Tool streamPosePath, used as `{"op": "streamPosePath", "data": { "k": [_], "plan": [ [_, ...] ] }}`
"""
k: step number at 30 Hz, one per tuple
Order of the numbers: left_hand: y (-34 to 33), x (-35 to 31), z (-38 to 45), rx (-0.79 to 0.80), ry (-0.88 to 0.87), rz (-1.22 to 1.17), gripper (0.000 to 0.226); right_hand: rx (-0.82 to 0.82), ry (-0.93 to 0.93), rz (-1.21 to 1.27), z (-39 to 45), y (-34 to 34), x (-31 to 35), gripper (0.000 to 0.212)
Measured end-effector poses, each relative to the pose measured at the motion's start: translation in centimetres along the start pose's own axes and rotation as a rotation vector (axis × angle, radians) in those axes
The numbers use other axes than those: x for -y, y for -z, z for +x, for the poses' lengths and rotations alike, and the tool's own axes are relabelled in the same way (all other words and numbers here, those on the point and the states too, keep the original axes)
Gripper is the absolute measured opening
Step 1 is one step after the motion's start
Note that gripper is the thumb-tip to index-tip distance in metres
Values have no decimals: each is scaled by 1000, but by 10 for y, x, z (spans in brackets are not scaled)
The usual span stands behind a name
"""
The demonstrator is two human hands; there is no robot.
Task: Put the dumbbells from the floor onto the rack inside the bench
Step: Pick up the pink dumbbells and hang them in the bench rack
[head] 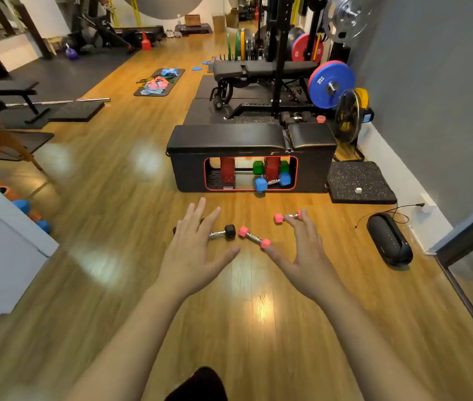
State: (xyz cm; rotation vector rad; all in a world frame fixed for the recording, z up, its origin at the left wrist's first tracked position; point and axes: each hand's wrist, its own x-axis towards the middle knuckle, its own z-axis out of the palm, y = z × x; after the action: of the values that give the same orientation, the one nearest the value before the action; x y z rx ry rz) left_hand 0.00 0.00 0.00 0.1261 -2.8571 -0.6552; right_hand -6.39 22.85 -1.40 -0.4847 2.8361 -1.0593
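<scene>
My left hand (193, 250) and right hand (306, 253), open and empty, reach toward floor dumbbells (254, 237); next, grasp one for the bench (251, 157).

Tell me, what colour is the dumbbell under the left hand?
Black ends with a silver handle: the dumbbell, under the left hand, head view.

The wooden floor (113, 198) carries the black bench (252, 157). In front of the bench lie a black dumbbell (223, 233) and two pink dumbbells (254, 237) (286, 217); a speckled mat (359, 182) sits beside it.
</scene>
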Motion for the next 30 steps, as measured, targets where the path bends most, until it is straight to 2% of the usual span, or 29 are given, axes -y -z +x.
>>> {"op": "streamPosePath", "data": {
  "k": [6,10,18,23,30],
  "plan": [
    [-18,14,32,96,34,36,86,7,-56,-1,31,-20,-31,71],
    [-45,32,75,161,42,2,77,35,-131,-14,68,-33,-53,65],
    [-114,84,203,298,97,-63,62,87,-202,-2,192,-57,-83,57],
    [-136,113,278,377,73,-51,52,106,-255,42,261,-78,-95,52],
    [-181,132,389,429,100,-117,36,166,-349,77,348,-96,-131,47]
  ]
}}
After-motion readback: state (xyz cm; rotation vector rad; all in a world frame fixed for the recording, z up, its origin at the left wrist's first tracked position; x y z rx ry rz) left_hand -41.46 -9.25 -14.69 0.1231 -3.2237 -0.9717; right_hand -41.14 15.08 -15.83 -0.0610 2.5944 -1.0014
